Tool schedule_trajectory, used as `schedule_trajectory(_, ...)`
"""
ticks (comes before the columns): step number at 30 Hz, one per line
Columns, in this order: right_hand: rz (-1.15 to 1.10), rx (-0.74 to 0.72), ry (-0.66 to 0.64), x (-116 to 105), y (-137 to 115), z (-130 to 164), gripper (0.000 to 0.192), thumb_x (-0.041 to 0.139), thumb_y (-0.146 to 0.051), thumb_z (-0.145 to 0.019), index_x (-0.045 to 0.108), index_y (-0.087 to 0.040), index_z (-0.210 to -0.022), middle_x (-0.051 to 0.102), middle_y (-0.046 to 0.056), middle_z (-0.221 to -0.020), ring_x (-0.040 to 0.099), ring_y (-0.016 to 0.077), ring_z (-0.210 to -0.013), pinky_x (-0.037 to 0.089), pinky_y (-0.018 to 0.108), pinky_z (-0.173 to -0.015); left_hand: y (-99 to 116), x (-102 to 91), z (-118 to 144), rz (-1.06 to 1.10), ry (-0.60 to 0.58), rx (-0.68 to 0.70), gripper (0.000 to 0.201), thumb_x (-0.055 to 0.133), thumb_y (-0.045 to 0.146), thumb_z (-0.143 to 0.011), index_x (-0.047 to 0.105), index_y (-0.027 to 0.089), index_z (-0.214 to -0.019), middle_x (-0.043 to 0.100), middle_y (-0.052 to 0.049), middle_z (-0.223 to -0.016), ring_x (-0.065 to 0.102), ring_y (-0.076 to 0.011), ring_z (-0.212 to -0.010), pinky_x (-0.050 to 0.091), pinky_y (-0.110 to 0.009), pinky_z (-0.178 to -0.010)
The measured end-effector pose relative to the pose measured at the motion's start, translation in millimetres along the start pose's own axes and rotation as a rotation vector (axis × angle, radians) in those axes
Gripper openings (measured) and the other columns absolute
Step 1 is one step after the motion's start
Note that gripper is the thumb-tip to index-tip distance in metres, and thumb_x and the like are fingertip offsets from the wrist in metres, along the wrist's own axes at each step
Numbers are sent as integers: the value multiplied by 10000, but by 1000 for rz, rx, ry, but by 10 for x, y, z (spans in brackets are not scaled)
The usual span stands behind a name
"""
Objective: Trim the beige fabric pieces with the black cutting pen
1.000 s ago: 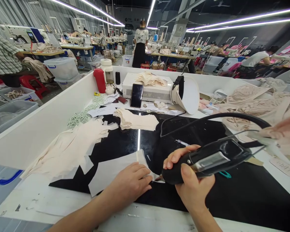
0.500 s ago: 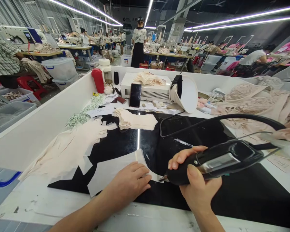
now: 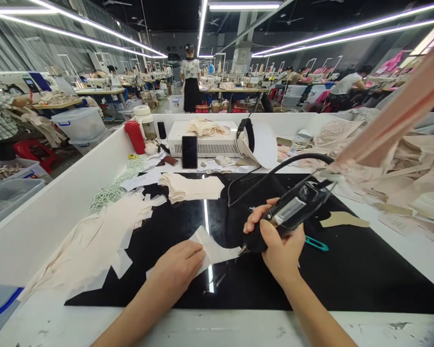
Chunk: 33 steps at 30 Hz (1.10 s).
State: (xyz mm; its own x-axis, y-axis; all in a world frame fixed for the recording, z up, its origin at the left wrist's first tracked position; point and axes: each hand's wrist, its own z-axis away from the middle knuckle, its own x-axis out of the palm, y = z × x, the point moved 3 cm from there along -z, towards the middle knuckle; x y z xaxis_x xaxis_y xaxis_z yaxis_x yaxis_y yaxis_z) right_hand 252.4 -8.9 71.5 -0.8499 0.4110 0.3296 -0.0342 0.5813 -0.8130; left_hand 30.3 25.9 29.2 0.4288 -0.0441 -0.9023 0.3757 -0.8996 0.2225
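My left hand [image 3: 183, 264] lies flat on a white fabric piece [image 3: 217, 251], its fingers stretched over the left part. My right hand [image 3: 279, 241] is wrapped round a black handheld electric cutter [image 3: 292, 207] with a cord and a pointed metal tip. That tip is at the narrow right end of the white piece; whether it touches cannot be made out. Both hands are over a shiny black board [image 3: 350, 274]. Just right of my right hand lies a slim teal tool [image 3: 316, 243]. Behind my left hand sits a stack of cream fabric pieces [image 3: 193, 188].
Cream fabric pieces [image 3: 94, 236] are heaped on the left. A pale pink strip [image 3: 390, 111] slants up from the cutter's rear. At the back stand a vented white box [image 3: 206, 144], a phone [image 3: 190, 152] and a visor [image 3: 262, 144]. A beige piece [image 3: 343, 220] lies right.
The view has tilted up. The white piece is turned, with less of it showing left of my left hand. The cutter's rear has swung inward, and the pink strip now stretches upward.
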Motion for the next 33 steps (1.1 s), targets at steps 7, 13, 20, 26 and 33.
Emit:
schedule_trajectory(7,-51,-7,27,48,75,-120,344,779,-273,-864,587,-289,-1149,678,-49,-822,645,126,-592,538,295,-577,250,-65,85,23,-168,-137,188,540,113,-1012,657,157,-1153,685,-89,-1134,682,-245,-1004,626,-401,-877)
schedule_trajectory(13,-76,41,-8,173,65,-10,333,778,-301,-861,582,-290,-1130,671,-57,-803,634,123,-584,556,298,-585,192,-165,-80,89,-311,-270,168,489,149,-1054,650,190,-1036,676,-52,-1019,690,-222,-900,614,-403,-814)
schedule_trajectory(20,-72,51,-7,280,80,29,331,769,-276,-834,555,-288,-1087,675,-58,-796,635,125,-575,566,299,-580,-69,-87,-432,237,-390,-54,416,757,214,-936,530,225,-1284,610,-78,-1434,427,-272,-1489,365,-529,-1244)
schedule_trajectory(26,-25,91,29,320,116,52,325,774,-298,-806,565,-278,-1055,676,-42,-812,639,137,-624,575,303,-597,-132,-22,-489,231,-501,-67,420,777,243,-922,559,238,-1280,615,-83,-1443,366,-301,-1530,290,-632,-1247)
schedule_trajectory(33,-8,129,27,383,132,76,329,769,-316,-807,558,-278,-1057,664,-45,-815,643,141,-642,583,310,-621,-144,-50,-446,160,-469,-56,390,792,301,-906,593,230,-1235,579,-99,-1492,360,-322,-1531,241,-710,-1224)
